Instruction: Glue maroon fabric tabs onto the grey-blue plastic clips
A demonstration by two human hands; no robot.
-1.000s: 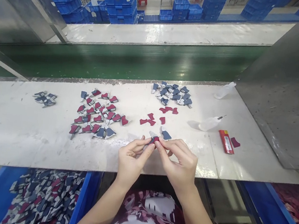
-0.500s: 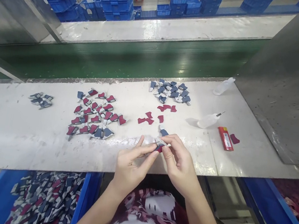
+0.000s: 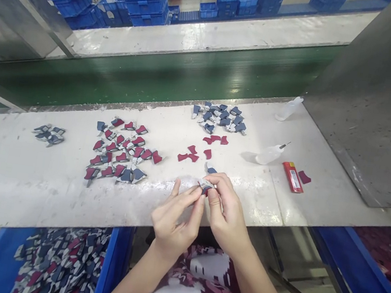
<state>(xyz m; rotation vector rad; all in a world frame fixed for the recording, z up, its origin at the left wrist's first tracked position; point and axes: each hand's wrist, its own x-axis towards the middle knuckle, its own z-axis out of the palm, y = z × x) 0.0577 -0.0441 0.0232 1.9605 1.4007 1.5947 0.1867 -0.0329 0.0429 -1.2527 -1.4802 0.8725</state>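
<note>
Between the fingertips of both hands is a small grey, blue and dark-red plastic part (image 3: 206, 185), partly covered by the fingers. My left hand (image 3: 179, 216) pinches it from the left; my right hand (image 3: 225, 209) grips it from the right. Just beyond the fingers lies a blue-and-grey part (image 3: 210, 169). Several loose dark-red pieces (image 3: 192, 149) are scattered farther up the table. A cluster of blue-and-grey parts (image 3: 221, 117) lies behind them, and a larger group of red-and-grey parts (image 3: 122, 148) is on the left.
On the right are a white needle-tipped bottle (image 3: 270, 154), a second white bottle (image 3: 288, 109) and a red box (image 3: 293, 177). A blue bin (image 3: 116, 256) full of parts stands below the table edge. A green belt (image 3: 161, 76) runs behind the table; a metal panel (image 3: 369, 122) rises at right.
Both hands still grip the small part, which has been tilted so less of its red face shows. The whole view has shifted slightly.
</note>
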